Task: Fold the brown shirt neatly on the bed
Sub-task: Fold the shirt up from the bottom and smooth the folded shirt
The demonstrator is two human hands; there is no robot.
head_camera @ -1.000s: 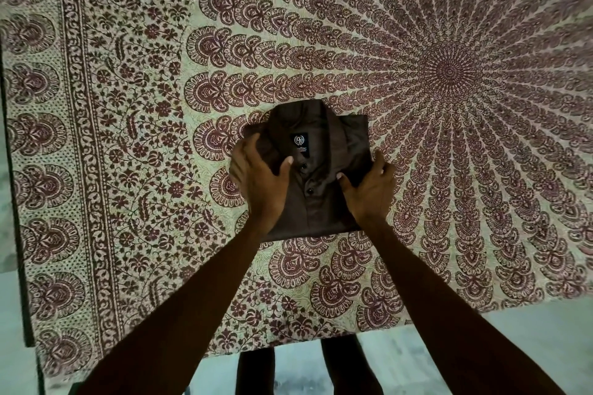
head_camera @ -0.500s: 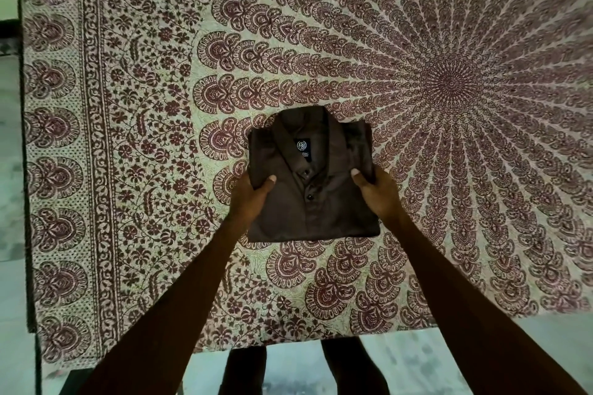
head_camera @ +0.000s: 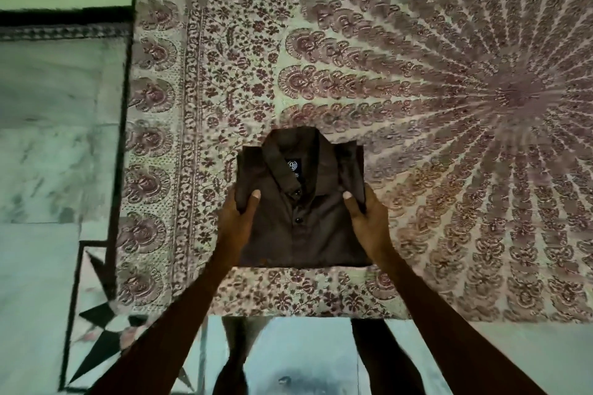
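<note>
Head view: smooth, square-folded brown shirt point(head_camera: 301, 231) in grip of left hand point(head_camera: 236, 220) and right hand point(head_camera: 370, 223).

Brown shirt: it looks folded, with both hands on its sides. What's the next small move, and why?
Probably set the brown shirt flat on the bedspread and let go. It is already a compact rectangle, collar up and placket centred. The left hand and right hand each pinch a side edge, thumbs on top, so only release seems left.
</note>
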